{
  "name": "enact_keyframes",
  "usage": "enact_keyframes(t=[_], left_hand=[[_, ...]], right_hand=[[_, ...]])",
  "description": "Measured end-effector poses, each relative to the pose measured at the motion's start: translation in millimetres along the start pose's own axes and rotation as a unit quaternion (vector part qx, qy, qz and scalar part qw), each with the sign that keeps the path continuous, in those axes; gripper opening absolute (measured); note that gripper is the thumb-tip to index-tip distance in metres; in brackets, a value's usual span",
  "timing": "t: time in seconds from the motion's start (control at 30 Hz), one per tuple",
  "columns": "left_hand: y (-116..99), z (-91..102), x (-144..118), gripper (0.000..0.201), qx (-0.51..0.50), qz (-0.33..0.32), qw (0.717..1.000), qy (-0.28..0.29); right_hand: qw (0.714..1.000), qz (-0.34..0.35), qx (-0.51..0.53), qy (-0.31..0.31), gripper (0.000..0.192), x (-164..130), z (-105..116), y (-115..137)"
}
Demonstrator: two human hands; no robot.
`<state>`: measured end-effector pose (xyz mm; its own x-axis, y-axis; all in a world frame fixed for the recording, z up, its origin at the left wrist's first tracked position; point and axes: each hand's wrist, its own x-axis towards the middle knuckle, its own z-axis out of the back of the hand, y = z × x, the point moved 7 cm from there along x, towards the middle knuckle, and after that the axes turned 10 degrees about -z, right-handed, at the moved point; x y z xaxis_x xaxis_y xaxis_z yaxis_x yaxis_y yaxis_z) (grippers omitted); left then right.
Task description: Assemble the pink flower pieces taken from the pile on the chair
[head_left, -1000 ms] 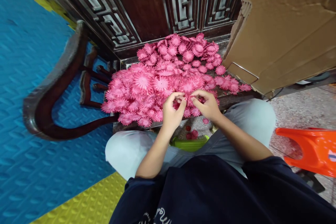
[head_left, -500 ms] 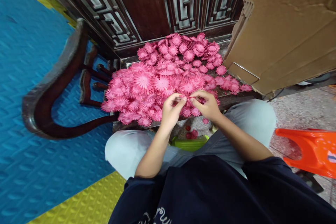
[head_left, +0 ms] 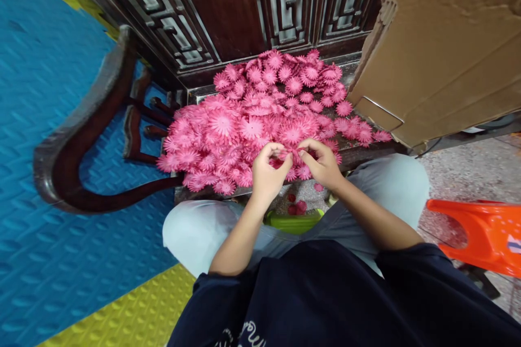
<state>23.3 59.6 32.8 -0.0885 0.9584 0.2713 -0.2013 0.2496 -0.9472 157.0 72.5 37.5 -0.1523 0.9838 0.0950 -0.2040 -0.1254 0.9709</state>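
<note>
We are pinching a small pink paper flower (head_left: 293, 156) between left hand (head_left: 266, 173) and right hand (head_left: 323, 164), fingertips pressed together; light, even pressure should spare the petals. At 6 o'clock a green container (head_left: 293, 222) is holding pink pieces. At 12 o'clock the flower pile (head_left: 260, 119) is covering the wooden seat (head_left: 354, 154).

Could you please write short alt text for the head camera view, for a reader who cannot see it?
A seated person's left hand and right hand pinch a pink flower piece between them, at the near edge of a pile of pink flowers on a dark wooden chair. A cardboard box stands right.
</note>
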Motion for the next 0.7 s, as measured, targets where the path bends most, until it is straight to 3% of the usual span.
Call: enact_keyframes(t=[0.13,0.3,0.5,0.7], left_hand=[[12.2,-0.8,1.6,0.021,-0.052,0.045,0.998,-0.006],[16.0,-1.1,1.3,0.007,-0.019,0.040,0.999,-0.005],[3.1,6.1,1.6,0.006,0.061,-0.013,0.997,-0.055],[-4.8,13.1,2.2,0.005,0.082,-0.025,0.991,-0.105]], right_hand=[[0.998,0.020,-0.056,0.003,0.010,-1.8,-0.8,3.4],[0.985,0.089,-0.148,-0.013,0.011,-6.1,-3.4,14.5],[0.985,0.113,-0.129,-0.023,0.012,-7.3,-2.0,20.7],[0.994,0.068,-0.062,-0.061,0.011,-9.8,-0.2,14.3]])
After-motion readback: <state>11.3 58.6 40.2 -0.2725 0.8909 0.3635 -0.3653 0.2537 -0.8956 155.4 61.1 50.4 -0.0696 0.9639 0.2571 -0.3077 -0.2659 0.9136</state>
